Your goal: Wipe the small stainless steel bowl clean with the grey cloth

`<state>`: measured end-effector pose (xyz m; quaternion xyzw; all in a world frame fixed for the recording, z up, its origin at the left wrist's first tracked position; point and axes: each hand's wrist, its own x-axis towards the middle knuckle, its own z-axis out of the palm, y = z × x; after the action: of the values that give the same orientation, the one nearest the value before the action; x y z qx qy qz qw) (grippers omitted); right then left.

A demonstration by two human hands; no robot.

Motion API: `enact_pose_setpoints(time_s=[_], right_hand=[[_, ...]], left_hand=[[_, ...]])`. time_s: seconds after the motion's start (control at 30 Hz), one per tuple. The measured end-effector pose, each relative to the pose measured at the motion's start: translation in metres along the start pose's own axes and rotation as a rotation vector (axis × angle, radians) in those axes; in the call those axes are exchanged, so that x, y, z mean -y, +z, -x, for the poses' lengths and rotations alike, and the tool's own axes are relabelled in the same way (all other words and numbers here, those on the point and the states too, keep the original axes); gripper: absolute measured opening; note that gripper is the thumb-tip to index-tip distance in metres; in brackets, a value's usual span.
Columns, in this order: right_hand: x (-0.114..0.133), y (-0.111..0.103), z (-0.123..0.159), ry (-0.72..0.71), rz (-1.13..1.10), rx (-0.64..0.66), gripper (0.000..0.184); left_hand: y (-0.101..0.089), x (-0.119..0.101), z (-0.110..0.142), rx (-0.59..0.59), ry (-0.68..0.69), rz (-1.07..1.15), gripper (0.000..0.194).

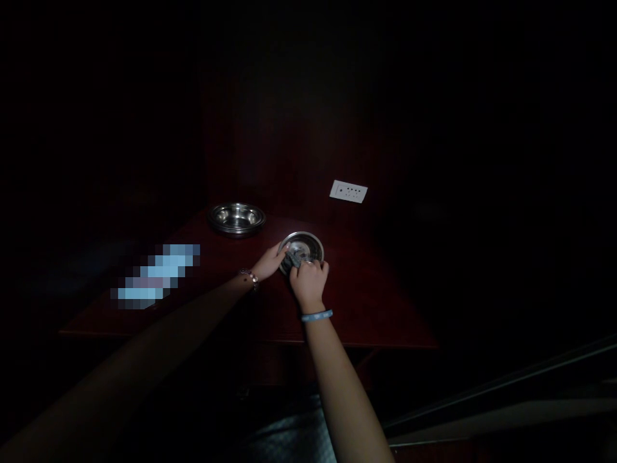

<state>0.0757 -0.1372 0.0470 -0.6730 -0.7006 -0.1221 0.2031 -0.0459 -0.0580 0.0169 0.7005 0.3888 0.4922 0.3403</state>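
Note:
A shiny metal bowl [315, 247] is tilted above the dark red table, its inside facing me. My left hand [270, 262] grips its left rim, thumb over the edge. My right hand [309, 281] is closed at the near side of the bowl, on a grey cloth [292, 257] that lies against the inner wall. Part of the cloth is hidden by my fingers. Farther back and to the left, other shiny metal dishes [236, 218], seemingly stacked, stand on the table, apart from both hands.
The dark red table [376, 302] has its front edge below my hands. A bright pixelated patch [157, 276] covers something at the table's left. On the wall behind is a white socket plate [349, 191]. Surroundings are very dark.

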Motion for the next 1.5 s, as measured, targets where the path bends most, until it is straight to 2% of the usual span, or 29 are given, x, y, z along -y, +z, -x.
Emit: enact_pose_setpoints(time_s=[0.33, 0.57, 0.73, 0.9, 1.13, 1.5], right_hand=[[-0.008, 0.008, -0.004, -0.090, -0.220, 0.068, 0.030], [-0.010, 0.016, -0.005, -0.155, -0.390, 0.042, 0.034], [-0.010, 0.021, -0.003, -0.248, -0.385, 0.046, 0.048], [-0.009, 0.025, -0.002, -0.198, -0.316, 0.035, 0.060], [-0.010, 0.027, -0.002, -0.139, -0.282, -0.004, 0.060], [-0.012, 0.028, -0.003, -0.209, -0.389, 0.042, 0.058]], left_hand=[[0.000, 0.004, -0.002, -0.001, -0.035, 0.060, 0.058], [-0.001, 0.003, -0.002, 0.034, -0.044, 0.157, 0.063], [0.000, 0.001, 0.000, 0.046, -0.061, 0.171, 0.065], [0.001, -0.003, 0.001, 0.039, -0.039, 0.096, 0.060], [0.001, -0.006, 0.001, 0.023, -0.032, 0.053, 0.060], [0.000, 0.001, 0.000, 0.035, -0.044, 0.101, 0.065]])
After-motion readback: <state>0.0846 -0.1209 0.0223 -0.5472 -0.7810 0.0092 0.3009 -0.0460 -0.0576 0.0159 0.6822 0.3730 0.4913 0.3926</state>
